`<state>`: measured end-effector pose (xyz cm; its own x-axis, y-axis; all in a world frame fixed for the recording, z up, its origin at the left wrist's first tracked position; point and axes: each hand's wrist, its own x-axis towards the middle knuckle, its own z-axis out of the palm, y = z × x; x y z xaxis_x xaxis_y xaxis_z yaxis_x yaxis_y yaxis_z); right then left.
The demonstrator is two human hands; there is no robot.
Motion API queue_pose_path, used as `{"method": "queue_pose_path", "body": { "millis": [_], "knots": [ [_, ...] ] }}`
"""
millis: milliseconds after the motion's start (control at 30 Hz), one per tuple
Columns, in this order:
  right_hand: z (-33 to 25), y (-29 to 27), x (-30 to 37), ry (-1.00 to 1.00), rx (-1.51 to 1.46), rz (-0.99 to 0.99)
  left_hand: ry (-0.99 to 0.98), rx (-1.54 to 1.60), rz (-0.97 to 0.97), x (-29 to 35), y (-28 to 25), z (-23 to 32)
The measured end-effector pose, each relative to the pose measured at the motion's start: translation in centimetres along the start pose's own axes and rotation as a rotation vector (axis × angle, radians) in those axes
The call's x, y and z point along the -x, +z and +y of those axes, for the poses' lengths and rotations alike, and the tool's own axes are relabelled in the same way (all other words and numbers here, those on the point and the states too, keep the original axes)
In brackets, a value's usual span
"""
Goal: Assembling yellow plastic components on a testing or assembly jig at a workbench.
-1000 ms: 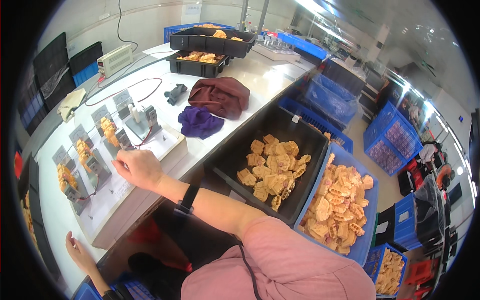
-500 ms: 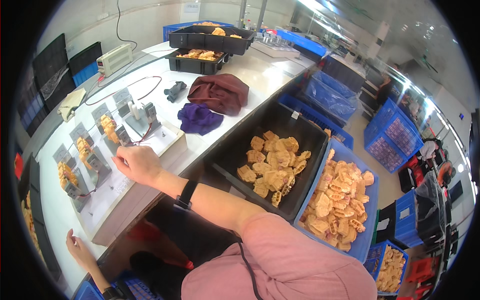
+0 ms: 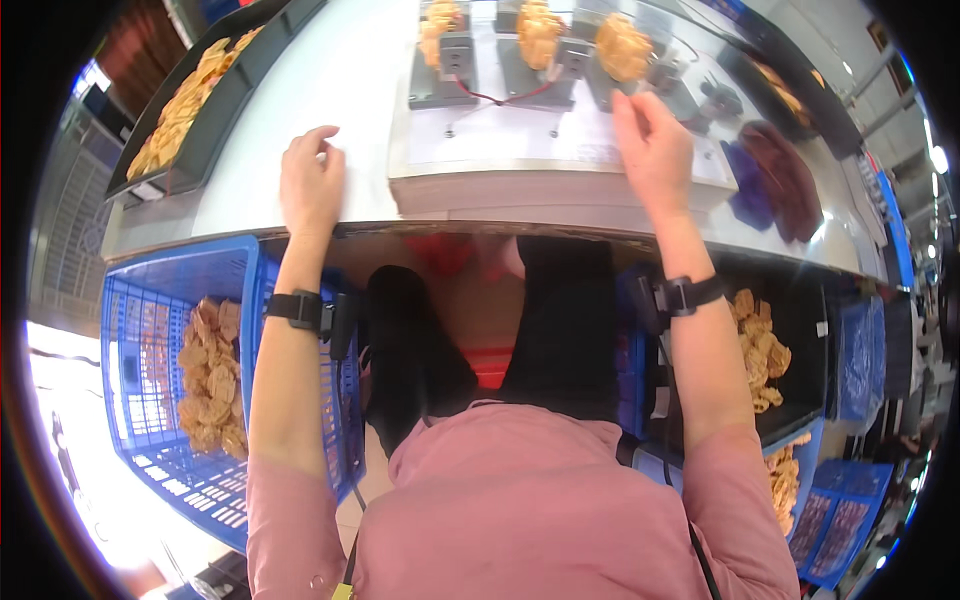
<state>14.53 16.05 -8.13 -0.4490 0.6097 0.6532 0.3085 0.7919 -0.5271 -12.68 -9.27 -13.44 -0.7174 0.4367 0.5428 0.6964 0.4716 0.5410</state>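
- The tan, ridged, blocky plastic part [image 3: 624, 48] is seated on the rightmost dark grey fixture [image 3: 601, 82], which is carried by a raised white board [image 3: 490, 150] on the white worktop [image 3: 335, 75].
- From the right hand [image 3: 655, 150], this part is found just ahead and slightly to the left, past the fingertips; the right hand is clearly the nearer one.
- From the left hand [image 3: 313, 185], it is placed well apart, ahead and far to the right, with two similar tan parts [image 3: 540, 38] set between in sideways position.
- The part's long axis is directed mostly away from the body, its far end tipped slightly left; which end is the front cannot be told.
- Nothing is seen held in the right hand: thumb and forefinger are parted near the fixture, and whether it is touched cannot be told.
- The left hand is rested near the worktop's front edge, fingers loosely bent, nothing seen gripped.
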Motion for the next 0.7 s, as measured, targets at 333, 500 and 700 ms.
{"method": "queue_pose_path", "body": {
  "millis": [333, 500, 700],
  "knots": [
    [-1.3, 1.8, -0.3, -0.068, -0.107, 0.095, 0.071, 0.088, -0.066, -2.3, 2.1, -12.1],
    [-0.5, -0.6, -0.2, -0.070, -0.030, 0.138, 0.052, 0.142, -0.161, -1.9, 3.5, -6.0],
    [-0.8, -0.8, -0.2, -0.089, -0.009, 0.160, 0.062, 0.095, -0.167, -1.8, 2.6, -5.5]
  ]
}}
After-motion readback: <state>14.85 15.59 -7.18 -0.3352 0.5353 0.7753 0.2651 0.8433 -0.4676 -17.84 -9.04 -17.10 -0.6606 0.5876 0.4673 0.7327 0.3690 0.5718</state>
